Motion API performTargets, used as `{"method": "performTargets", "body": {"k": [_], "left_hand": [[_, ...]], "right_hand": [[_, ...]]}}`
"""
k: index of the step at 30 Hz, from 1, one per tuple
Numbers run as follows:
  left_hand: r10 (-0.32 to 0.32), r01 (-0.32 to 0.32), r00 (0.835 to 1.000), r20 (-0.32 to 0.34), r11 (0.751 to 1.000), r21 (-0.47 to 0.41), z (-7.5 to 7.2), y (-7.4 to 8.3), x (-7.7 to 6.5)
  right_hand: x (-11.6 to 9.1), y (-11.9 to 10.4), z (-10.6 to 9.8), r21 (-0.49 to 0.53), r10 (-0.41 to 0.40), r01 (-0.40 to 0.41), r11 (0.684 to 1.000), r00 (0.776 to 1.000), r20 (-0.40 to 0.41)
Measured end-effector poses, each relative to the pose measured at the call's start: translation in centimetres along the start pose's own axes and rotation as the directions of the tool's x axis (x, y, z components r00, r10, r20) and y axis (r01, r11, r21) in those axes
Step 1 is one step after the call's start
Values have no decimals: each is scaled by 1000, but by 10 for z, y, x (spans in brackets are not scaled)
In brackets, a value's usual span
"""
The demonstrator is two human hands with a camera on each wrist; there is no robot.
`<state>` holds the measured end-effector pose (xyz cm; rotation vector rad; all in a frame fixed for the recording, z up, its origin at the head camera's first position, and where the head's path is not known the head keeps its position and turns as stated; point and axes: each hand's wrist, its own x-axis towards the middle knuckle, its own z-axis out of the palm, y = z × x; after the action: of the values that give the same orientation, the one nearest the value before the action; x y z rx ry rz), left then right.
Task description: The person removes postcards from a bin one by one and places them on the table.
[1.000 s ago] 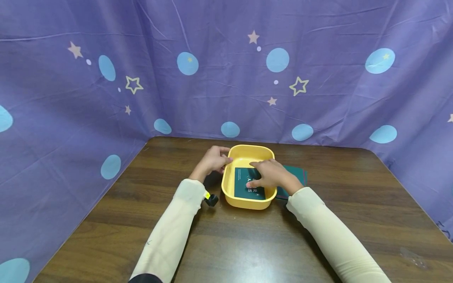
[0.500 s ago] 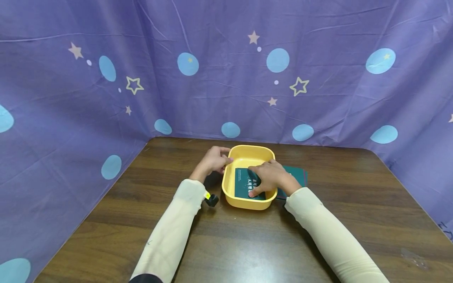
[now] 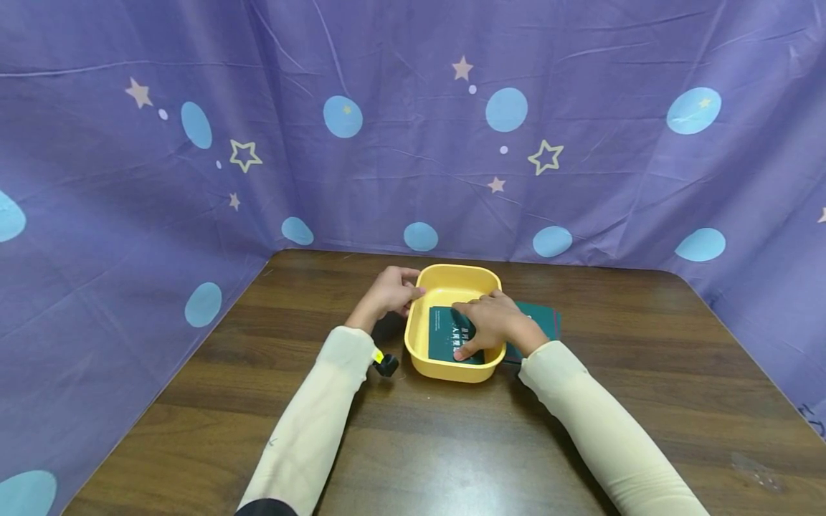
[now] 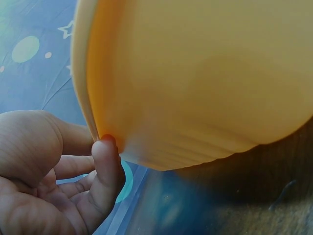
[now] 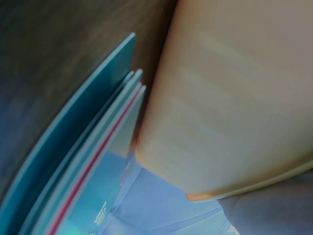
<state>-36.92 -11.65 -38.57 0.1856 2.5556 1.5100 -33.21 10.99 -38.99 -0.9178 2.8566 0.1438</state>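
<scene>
A yellow plastic bin (image 3: 452,374) stands on the table with a dark green booklet (image 3: 442,333), printed with white characters, lying flat inside it. My left hand (image 3: 390,290) pinches the bin's left rim; in the left wrist view the thumb lies inside the wall and the fingers outside. Over the right rim reaches my right hand (image 3: 493,321), its thumb and index finger spread across the booklet's right part. The thumb tip rests near the booklet's near edge. The other right fingers are mostly hidden behind the hand.
Right beside the bin lies a stack of green booklets (image 3: 540,319), partly covered by the right wrist; one shows a red edge in the right wrist view. The wooden table (image 3: 310,301) ends at a purple curtain (image 3: 400,179). A clear plastic scrap (image 3: 755,473) lies at the right.
The right thumb has slid toward the booklet's near edge, widening its spread from the index finger. The bin, booklet and left hand have stayed put.
</scene>
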Motion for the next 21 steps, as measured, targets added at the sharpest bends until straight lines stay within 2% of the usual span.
{"method": "performTargets", "body": {"k": [12,17,21], "left_hand": [[10,-10,1000,9,1000,-17,-1,0,0],[10,-9,1000,9,1000,-19,-1,0,1],[7,-6,1000,19,1000,-23,-1,-1,1]], "right_hand": [[-1,0,-1,-12,14,-14,1000,1000,-15],[0,1,1,-29,-2,0,1000,998,-67],[0,2,3,27,-1,4,1000,993,-115]]}}
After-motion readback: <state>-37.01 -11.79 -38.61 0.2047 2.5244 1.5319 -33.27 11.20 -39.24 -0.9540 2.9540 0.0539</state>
